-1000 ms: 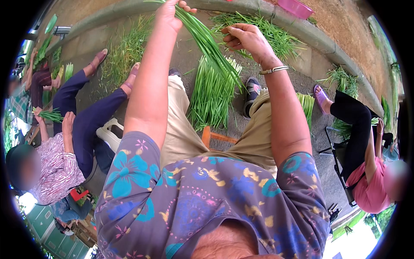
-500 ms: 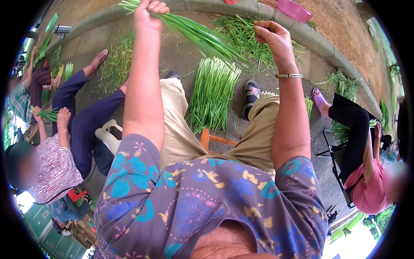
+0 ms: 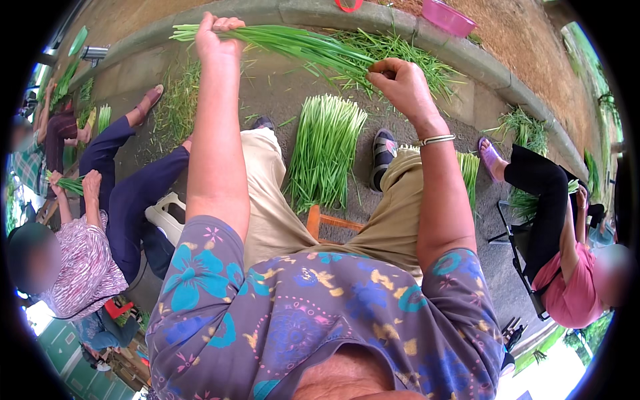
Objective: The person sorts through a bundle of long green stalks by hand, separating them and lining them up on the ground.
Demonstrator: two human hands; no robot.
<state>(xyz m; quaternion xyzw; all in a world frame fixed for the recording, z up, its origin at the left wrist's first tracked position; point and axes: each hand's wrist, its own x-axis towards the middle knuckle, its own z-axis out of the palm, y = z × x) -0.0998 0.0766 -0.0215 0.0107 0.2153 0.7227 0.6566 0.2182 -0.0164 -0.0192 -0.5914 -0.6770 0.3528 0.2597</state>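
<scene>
My left hand (image 3: pixel 219 35) is closed around a bunch of garlic chives (image 3: pixel 287 41) near its pale stem ends. The long green leaves stretch across to the right. At their far tips, my right hand (image 3: pixel 400 83) has its thumb and fingers pinched together on the leaf ends. Between my feet, a thick pile of garlic chives (image 3: pixel 325 153) lies on the ground, pale ends pointing away from me. Loose trimmed leaves (image 3: pixel 413 63) are heaped beyond it, below my right hand and along the curb.
A curved concrete curb (image 3: pixel 507 77) runs across the far side, with a pink basin (image 3: pixel 450 19) on it. More chives (image 3: pixel 469 175) lie beside my right leg. A wooden stool (image 3: pixel 327 223) shows between my thighs. People sit working at left and right.
My right hand has moved left and nearer to me, from apart to pinching the bunch's leaf tips. My left hand has shifted slightly left and down, and the bunch lies more level.
</scene>
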